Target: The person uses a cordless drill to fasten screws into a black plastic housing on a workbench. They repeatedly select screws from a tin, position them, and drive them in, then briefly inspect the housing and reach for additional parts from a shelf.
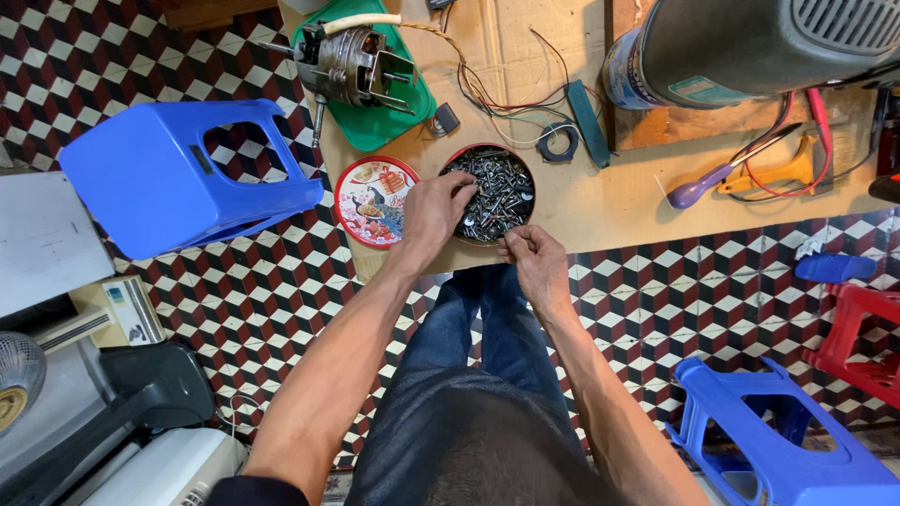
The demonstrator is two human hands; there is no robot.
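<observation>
A round tin (pixel 521 167) full of dark screws and bolts sits on a sheet of cardboard (pixel 600 201) on the tiled floor. My left hand (pixel 434 211) reaches into the tin's left side, fingertips among the screws. My right hand (pixel 532 260) rests at the tin's near rim, its fingers pinched together on a small screw. The tin's round lid (pixel 370 201), red-rimmed with a colourful picture, lies flat just left of the tin.
A bare fan motor (pixel 349 64) lies on a green tray (pixel 398 122). Wires, a tape roll (pixel 560 141), a purple-handled screwdriver (pixel 698 187) and a grey fan housing (pixel 750 42) lie beyond. Blue stools (pixel 178 173) stand left and right, a red stool (pixel 862 337) at right.
</observation>
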